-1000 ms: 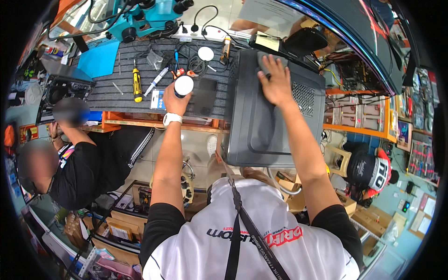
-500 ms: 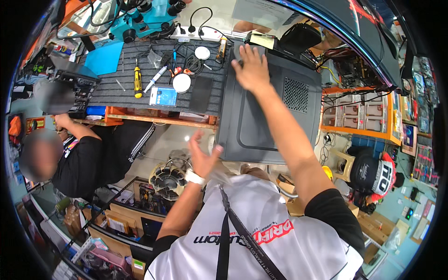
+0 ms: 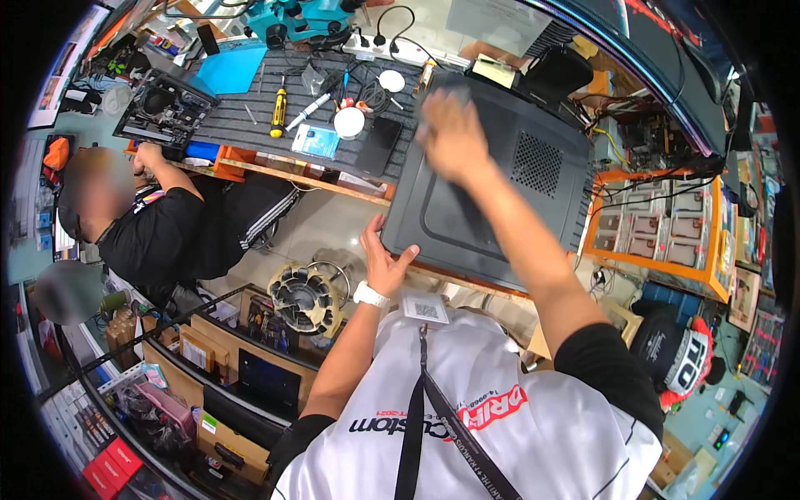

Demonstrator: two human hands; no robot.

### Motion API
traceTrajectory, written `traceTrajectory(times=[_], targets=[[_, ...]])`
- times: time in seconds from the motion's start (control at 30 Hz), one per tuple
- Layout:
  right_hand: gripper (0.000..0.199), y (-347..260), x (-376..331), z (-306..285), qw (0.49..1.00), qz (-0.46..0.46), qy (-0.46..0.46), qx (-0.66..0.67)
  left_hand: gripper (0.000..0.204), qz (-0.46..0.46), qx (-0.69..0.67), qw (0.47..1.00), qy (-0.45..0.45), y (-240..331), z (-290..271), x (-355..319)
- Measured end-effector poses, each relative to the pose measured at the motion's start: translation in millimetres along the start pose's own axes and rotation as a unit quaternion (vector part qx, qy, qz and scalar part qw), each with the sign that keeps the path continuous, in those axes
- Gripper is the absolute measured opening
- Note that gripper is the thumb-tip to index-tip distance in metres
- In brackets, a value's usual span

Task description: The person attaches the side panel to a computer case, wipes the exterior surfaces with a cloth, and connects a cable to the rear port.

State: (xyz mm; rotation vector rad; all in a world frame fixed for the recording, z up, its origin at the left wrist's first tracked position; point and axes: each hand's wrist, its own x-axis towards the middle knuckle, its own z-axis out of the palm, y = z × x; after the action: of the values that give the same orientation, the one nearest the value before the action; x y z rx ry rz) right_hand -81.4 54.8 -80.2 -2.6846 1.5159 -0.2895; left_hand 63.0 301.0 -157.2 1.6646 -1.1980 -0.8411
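Note:
A dark grey computer case (image 3: 467, 221) lies flat on the workbench, with a panel that has a perforated vent (image 3: 537, 164) facing up. My right hand (image 3: 457, 142) is stretched out over the panel's far left part, palm down; motion blurs its fingers. A greyish smear shows by the fingertips, but I cannot make out what it is. My left hand (image 3: 386, 260) is at the case's near left corner, thumb and fingers apart. The thumb is by the case's front edge; whether it presses on it I cannot tell.
Left of the case, a ribbed grey mat (image 3: 250, 137) holds a yellow screwdriver (image 3: 278, 112), a syringe (image 3: 308, 111), a white round lid (image 3: 349, 123) and a black flat panel (image 3: 379, 146). A co-worker (image 3: 158, 212) sits at the left. A stool (image 3: 304, 298) stands below.
My left hand has come up to the case's near left corner. My right hand stays over the panel, now blurred by motion. The whole view has shifted and turned slightly.

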Motion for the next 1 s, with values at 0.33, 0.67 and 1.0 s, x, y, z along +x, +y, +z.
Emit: traceTrajectory(times=[0.33,0.67,1.0], targets=[[0.058,60.5,54.9,3.5,0.998,-0.014,0.025,0.061,0.104,-0.008,-0.079,0.995,0.053,-14.6,19.0,-6.4],[0.068,52.4,18.2,-22.1,0.995,-0.086,-0.013,0.041,0.099,0.026,-0.033,0.997,0.071,-11.2,25.3,-0.3],[0.056,48.5,39.8,22.4,0.986,-0.155,-0.049,0.044,0.091,0.02,0.011,0.999,0.038,-8.7,22.8,5.8]])
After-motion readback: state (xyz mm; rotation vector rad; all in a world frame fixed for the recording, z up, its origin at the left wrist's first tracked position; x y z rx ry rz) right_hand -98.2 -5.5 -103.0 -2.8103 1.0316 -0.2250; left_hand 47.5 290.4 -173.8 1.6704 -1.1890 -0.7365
